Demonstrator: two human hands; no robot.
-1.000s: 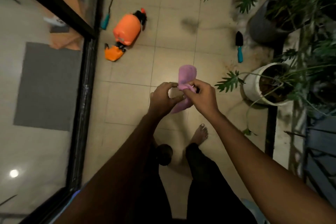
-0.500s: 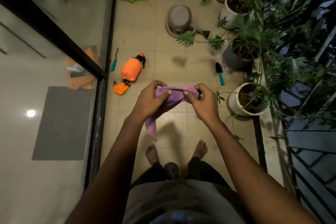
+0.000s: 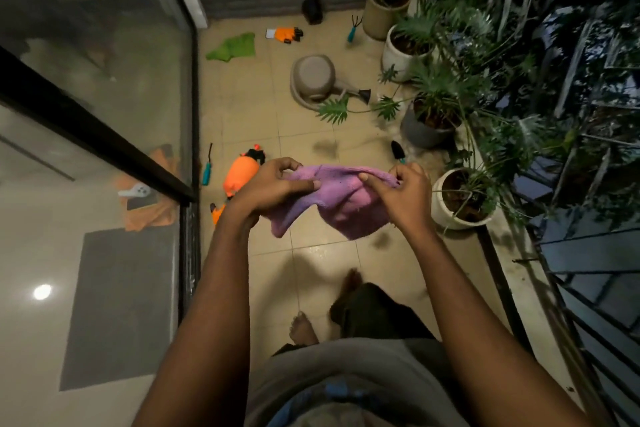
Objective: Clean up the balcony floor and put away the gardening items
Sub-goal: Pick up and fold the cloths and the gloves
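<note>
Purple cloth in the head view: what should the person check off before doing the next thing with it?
1. Both hands hold it: ok, the left hand and right hand pinch the purple cloth along its top edge.
2. Cloth opened flat: not ok, it hangs bunched between the hands.
3. Cloth clean: cannot tell in this dim light.
4. Orange sprayer put away: not ok, it lies on the floor.
5. Green cloth put away: not ok, it also lies on the floor.
</note>
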